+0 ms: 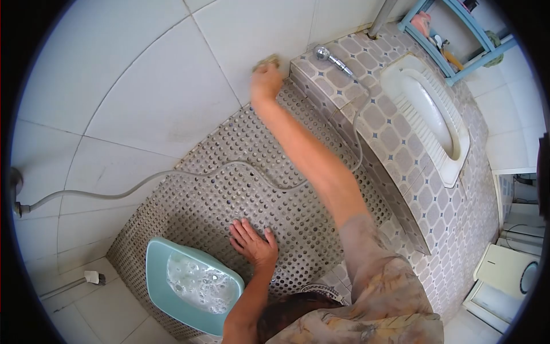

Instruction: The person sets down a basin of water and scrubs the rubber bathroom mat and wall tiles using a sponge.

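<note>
My right hand reaches far forward and holds a tan brush against the white wall tiles, close to the corner by the raised step. The fingers are closed round it. Flat on the grey perforated mat rests my left hand, fingers spread and holding nothing. Just left of it stands a light green basin with foamy water inside.
A grey hose crosses the mat from the wall tap to a shower head lying on the tiled step. A squat toilet and a blue shelf are at the right. A brush with a handle lies lower left.
</note>
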Demonstrator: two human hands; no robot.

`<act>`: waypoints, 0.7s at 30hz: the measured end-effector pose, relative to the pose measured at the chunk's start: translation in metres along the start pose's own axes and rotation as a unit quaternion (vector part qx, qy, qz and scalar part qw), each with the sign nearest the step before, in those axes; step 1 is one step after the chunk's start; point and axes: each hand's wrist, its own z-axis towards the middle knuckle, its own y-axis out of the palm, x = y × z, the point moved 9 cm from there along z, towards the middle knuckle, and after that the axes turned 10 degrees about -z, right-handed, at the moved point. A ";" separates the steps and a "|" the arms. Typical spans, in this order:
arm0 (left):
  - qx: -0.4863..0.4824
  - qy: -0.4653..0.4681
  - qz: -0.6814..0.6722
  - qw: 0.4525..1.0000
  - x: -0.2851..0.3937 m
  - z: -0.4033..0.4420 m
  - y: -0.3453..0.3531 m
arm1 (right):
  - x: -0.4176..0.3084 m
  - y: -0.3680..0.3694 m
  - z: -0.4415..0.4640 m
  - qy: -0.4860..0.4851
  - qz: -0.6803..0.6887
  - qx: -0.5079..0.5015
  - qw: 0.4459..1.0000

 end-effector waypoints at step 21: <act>-0.010 -0.001 -0.009 1.000 -0.002 0.001 -0.001 | 0.008 -0.016 0.036 -0.101 -0.061 0.097 0.988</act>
